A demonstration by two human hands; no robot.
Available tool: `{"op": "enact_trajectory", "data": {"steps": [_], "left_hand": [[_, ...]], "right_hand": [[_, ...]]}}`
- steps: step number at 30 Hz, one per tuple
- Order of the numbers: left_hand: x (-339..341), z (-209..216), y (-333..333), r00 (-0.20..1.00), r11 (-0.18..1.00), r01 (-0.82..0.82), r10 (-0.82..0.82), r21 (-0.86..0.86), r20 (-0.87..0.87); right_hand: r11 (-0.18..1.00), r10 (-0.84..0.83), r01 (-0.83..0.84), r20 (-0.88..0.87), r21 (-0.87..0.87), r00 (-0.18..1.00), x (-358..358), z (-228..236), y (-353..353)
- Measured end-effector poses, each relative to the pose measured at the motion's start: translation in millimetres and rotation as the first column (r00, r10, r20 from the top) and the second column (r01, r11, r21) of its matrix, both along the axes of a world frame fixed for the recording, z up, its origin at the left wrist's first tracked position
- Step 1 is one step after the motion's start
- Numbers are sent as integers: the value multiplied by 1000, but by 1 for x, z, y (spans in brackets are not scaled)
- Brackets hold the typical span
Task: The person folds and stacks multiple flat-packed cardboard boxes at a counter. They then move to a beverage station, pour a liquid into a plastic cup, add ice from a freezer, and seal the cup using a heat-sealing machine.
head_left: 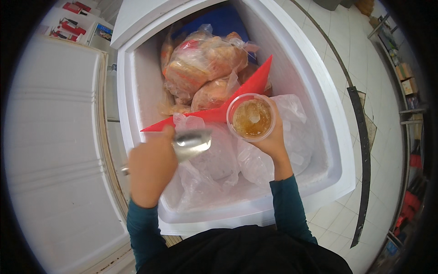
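Observation:
My left hand (152,165) is closed round the handle of a shiny metal ice scoop (192,144), whose bowl points right over the ice bags. In my right hand (274,139) is a clear plastic cup (228,119) holding an amber-brown drink, with what looks like ice in it. Below both hands lie clear plastic bags of ice (294,153) in the near part of a white chest freezer (335,150). A red divider (258,82) stands across the freezer, partly hidden behind the cup.
Beyond the divider are plastic-wrapped bundles of orange-brown food (200,64) and a blue surface (219,23). A large white panel (50,150) stands left of the freezer. Stocked shelves (410,109) line the right side, past the tiled floor (340,214) and a dark strip (362,182).

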State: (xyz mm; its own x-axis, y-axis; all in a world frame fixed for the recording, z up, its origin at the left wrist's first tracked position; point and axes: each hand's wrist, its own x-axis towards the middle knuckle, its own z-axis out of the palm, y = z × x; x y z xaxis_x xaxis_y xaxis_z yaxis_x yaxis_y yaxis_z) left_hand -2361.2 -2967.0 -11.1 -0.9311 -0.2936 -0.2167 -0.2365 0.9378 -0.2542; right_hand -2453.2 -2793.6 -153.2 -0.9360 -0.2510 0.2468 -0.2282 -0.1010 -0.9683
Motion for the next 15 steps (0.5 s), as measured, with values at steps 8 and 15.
{"op": "enact_trajectory", "data": {"steps": [8,15], "left_hand": [[35,-289,-32,852,936,339,-349,97,389],[61,-416,-5,970,930,199,-231,309,73]], "right_hand": [[998,-58,58,0,32,998,-4,2,2],[997,-60,62,-45,47,997,-7,-3,2]]}}
